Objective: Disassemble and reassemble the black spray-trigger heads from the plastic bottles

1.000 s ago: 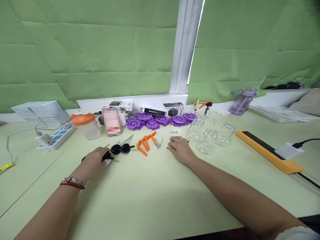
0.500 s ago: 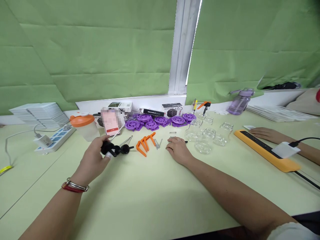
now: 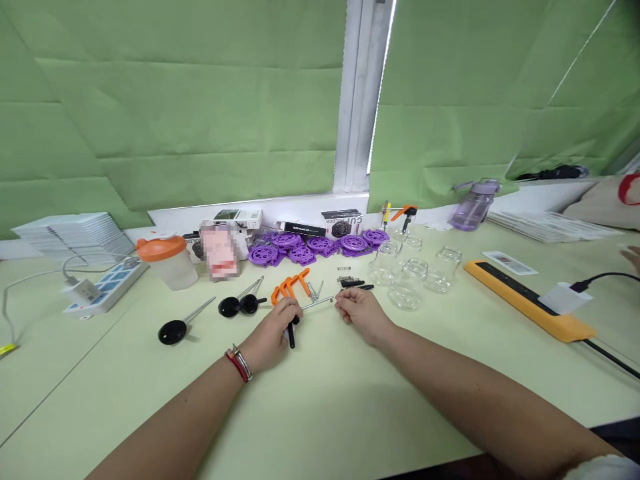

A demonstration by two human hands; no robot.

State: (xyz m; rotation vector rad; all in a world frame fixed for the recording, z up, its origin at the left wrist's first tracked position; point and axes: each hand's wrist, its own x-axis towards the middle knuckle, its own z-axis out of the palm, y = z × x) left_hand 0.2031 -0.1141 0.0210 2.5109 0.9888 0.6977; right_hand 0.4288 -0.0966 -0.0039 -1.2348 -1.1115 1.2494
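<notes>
My left hand [image 3: 273, 327] is closed round a black part with a thin metal rod [image 3: 318, 303] that points right, low over the table. Close to the rod's tip, my right hand [image 3: 363, 312] has its thumb and fingers pinched; whatever they hold is too small to make out. Just beyond my right hand lie black pieces [image 3: 351, 282] and small springs [image 3: 344, 269]. Orange levers [image 3: 290, 288] and small metal pins [image 3: 314, 291] lie past my left hand. Black round parts with metal rods [image 3: 240, 305] rest left of it, and another one [image 3: 173, 331] lies farther left.
Purple wheel-like parts [image 3: 305, 247] are piled at the back, before small boxes [image 3: 343, 224]. Several glass jars [image 3: 406, 295] stand to the right, near an orange power strip [image 3: 530, 303]. An orange-lidded shaker [image 3: 167, 260] and a white power strip [image 3: 107, 287] are at left. Another person's hand shows at the right edge.
My left hand has moved right with a black rodded part; another such part now lies farther left. My right hand has drawn slightly back from the springs, fingers pinched. The other person's hand has withdrawn rightward.
</notes>
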